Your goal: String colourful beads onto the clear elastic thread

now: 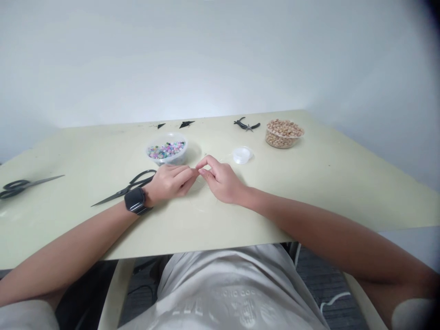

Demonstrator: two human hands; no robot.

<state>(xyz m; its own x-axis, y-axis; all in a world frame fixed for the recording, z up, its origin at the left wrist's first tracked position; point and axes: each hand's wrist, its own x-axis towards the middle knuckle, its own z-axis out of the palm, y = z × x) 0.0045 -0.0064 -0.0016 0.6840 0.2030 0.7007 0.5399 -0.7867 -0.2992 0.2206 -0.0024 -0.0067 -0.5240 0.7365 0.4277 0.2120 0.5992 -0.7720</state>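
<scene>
My left hand [170, 182], with a black watch [136, 200] on its wrist, rests on the pale table [85, 220] with its fingers pinched together. My right hand [220, 179] meets it fingertip to fingertip, also pinched. A thin clear thread [202, 201] seems to run between and below them; what the fingertips grip is too small to name. A tub of coloured beads [167, 149] stands just behind my left hand. A small clear spool [242, 155] lies behind my right hand.
Black scissors [125, 188] lie left of my left hand, a second pair [24, 185] at the far left edge. A tub of tan beads [283, 133] and pliers [246, 124] sit at the back right. Small dark scraps [185, 123] lie by the far edge.
</scene>
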